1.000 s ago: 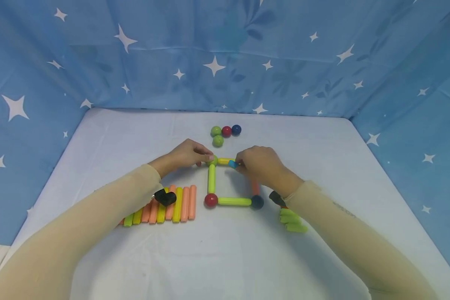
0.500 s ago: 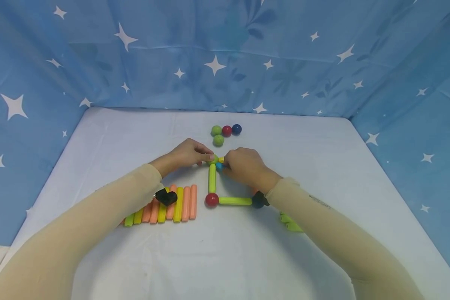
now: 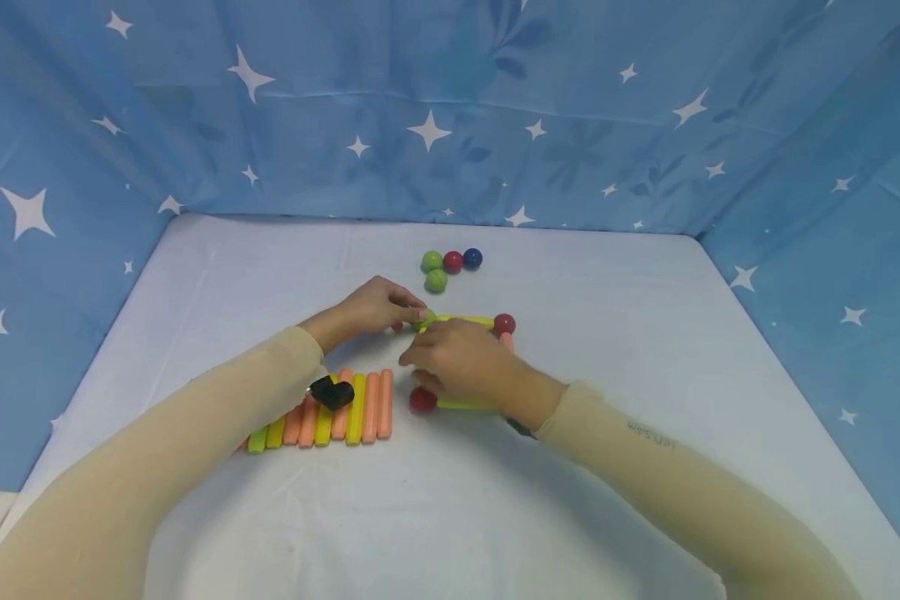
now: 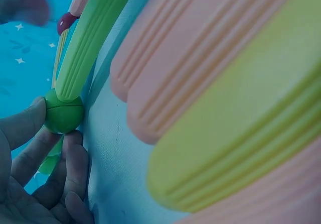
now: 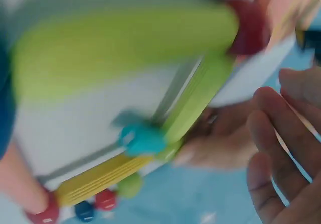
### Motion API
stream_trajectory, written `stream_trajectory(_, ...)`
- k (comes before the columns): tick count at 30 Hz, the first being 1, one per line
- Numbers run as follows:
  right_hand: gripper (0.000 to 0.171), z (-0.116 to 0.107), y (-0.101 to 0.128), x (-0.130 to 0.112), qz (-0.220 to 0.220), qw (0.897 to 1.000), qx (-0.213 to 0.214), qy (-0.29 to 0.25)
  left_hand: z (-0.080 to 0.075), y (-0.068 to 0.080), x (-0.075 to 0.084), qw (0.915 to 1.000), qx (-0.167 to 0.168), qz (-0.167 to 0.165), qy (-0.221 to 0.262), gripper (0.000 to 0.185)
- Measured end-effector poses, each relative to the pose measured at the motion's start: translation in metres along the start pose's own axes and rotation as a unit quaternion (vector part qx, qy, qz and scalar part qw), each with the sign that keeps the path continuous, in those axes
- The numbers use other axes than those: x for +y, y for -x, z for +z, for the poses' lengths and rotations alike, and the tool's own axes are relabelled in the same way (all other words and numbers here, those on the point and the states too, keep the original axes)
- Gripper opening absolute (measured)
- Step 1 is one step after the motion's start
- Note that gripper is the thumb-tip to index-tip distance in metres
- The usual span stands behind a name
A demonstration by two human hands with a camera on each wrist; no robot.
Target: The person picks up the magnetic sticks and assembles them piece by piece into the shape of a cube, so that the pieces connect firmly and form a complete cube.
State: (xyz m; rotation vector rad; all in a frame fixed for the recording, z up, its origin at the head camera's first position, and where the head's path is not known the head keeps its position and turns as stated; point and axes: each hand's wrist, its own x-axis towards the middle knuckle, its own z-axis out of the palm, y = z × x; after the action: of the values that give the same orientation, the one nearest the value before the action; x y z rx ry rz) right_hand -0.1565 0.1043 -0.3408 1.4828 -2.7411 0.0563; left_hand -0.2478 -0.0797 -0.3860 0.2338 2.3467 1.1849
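Observation:
My left hand (image 3: 375, 307) pinches a green ball (image 4: 64, 113) between thumb and fingers, at the far left corner of a square of sticks and balls. A yellow stick (image 3: 465, 321) runs from it to a red ball (image 3: 505, 324), and a green stick (image 4: 93, 38) joins it too. Just inside that corner sits a small cyan piece (image 5: 142, 138), touching the yellow stick's end. Over the square hovers my right hand (image 3: 461, 358), fingers loosely bent and holding nothing. It hides much of the frame; the near left red ball (image 3: 422, 400) shows beside it.
A row of pink, yellow and green sticks (image 3: 372, 407) lies left of the square, partly under the left sleeve. Behind the square are two green balls (image 3: 436, 281), a red ball (image 3: 453, 262) and a blue ball (image 3: 472, 257). A blue star-patterned curtain (image 3: 450, 108) surrounds the table.
The right hand slid left along the yellow stick with the cyan piece, let it go by the green ball, then moved nearer and left. The left hand stays on the green ball.

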Motion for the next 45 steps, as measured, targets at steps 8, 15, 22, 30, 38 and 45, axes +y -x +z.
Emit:
stream_trajectory(8, 0.025, 0.017, 0.002, -0.039, -0.099, 0.99, -0.069, 0.078, 0.001, 0.0, 0.0, 1.0, 0.005, 0.0, -0.007, 0.031)
stream_trajectory(15, 0.024, 0.021, 0.006, -0.048, -0.135, 0.982, -0.079, 0.106, 0.003, 0.004, -0.003, 0.9986, 0.003, 0.035, -0.038, 0.033)
stream_trajectory(22, 0.009, 0.023, 0.022, -0.065, -0.161, 0.977, -0.065, 0.123, 0.006, 0.014, -0.002, 0.9691, 0.004, 0.183, -0.166, 0.054)
stream_trajectory(30, 0.017, -0.004, 0.038, -0.04, -0.029, 0.997, -0.053, -0.042, 0.004, 0.023, 0.006, 0.9309, -0.035, 0.232, -0.28, 0.07)
stream_trajectory(38, 0.016, -0.015, 0.046, 0.026, 0.228, 0.97, -0.073, -0.046, 0.007, 0.023, 0.003, 0.927, -0.014, 0.233, -0.293, 0.05)
stream_trajectory(45, 0.014, -0.005, 0.044, 0.041, 0.282, 0.945, -0.128, -0.105, 0.008, 0.023, 0.005, 0.928, 0.002, 0.232, -0.291, 0.048)
